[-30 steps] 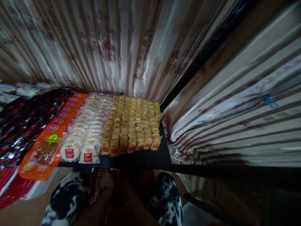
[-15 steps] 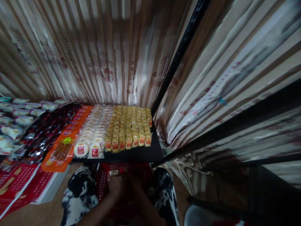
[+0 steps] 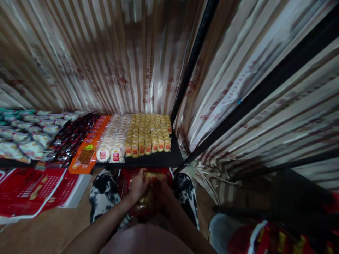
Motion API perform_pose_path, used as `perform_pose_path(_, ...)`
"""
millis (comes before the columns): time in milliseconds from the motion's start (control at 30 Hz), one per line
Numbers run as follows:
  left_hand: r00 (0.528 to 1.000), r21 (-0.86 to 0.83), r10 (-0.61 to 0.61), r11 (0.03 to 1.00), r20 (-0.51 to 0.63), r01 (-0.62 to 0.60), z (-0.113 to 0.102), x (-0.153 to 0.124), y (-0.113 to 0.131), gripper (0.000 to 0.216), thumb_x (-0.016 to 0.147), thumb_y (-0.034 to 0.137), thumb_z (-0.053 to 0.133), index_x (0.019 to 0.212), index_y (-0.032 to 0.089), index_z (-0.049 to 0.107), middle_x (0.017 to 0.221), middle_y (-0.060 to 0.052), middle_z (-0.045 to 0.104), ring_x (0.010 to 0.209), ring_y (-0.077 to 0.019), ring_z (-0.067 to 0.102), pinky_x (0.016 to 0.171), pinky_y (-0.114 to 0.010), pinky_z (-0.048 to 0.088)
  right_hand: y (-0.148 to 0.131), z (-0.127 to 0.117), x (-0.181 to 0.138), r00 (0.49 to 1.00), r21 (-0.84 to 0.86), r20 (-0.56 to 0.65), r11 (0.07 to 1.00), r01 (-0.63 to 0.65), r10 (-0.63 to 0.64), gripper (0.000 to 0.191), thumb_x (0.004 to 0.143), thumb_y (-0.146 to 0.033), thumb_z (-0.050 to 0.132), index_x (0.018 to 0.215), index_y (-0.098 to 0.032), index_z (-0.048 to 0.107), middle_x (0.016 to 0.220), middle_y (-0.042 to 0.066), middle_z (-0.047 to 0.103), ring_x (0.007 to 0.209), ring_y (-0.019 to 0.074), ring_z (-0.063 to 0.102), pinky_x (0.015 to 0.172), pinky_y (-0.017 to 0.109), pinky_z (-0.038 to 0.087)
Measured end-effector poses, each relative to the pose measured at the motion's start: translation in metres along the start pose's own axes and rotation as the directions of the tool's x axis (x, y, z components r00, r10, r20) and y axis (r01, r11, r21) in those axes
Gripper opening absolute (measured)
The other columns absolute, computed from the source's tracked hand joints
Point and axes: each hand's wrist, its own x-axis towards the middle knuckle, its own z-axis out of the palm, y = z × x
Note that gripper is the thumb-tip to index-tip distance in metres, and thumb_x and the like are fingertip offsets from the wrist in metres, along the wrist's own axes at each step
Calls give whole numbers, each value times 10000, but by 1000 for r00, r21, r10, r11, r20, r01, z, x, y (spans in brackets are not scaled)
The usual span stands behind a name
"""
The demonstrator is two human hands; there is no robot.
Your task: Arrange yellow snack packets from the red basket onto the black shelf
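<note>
Over a red plastic basket (image 3: 123, 183) between the knees, my left hand (image 3: 140, 184) and my right hand (image 3: 162, 190) are close together. A yellow-wrapped snack packet (image 3: 154, 175) shows between them, with fingers closed at both its sides. Dim light hides the exact grip. Below the hands, more yellow packets (image 3: 144, 200) lie in the basket. Just ahead, rows of yellow snack packets (image 3: 148, 135) stand on a black shelf (image 3: 156, 160). To their left are white round crackers in clear wrap (image 3: 110, 143).
Further left lie an orange snack bag (image 3: 86, 155), dark shiny packets (image 3: 71, 137) and white packets (image 3: 25, 135). A red carton or bag (image 3: 34, 190) stands below the shelf. Black posts (image 3: 194, 53) and striped sheeting (image 3: 132, 63) close in the back and right. Red packages (image 3: 270, 240) sit lower right.
Both hands have come up and forward in the basket, and a yellow packet now shows between them. The view has tilted and shifted, showing more on the left and lower right.
</note>
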Motion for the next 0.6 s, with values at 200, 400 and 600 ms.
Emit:
perform_pose_path(200,978,-202,206,957,-31,-208,-13,6,20,241,817,284,495,1035,197,549,986,-27,651,894,-150,604,819,-249,451,-31,8,0,962,409,81,872,-270,261,241,759,-409,597,807,-172,586,748,41,663,686,143,641,621,253,529)
perform_pose_path(400,969,-230,245,941,-41,-248,-14,16,29,340,780,225,537,1117,178,547,1040,-43,641,890,-142,601,814,-238,468,-56,6,-3,943,568,110,759,-319,314,186,837,-331,495,870,-175,592,827,38,685,709,117,644,614,213,528)
perform_pose_path(600,961,-152,271,949,-50,-276,-40,31,57,350,786,217,519,1128,165,565,943,-32,657,760,-124,590,738,-231,466,-73,-1,-4,919,490,109,784,-382,380,246,831,-397,524,885,-160,560,750,54,684,617,106,645,546,186,502)
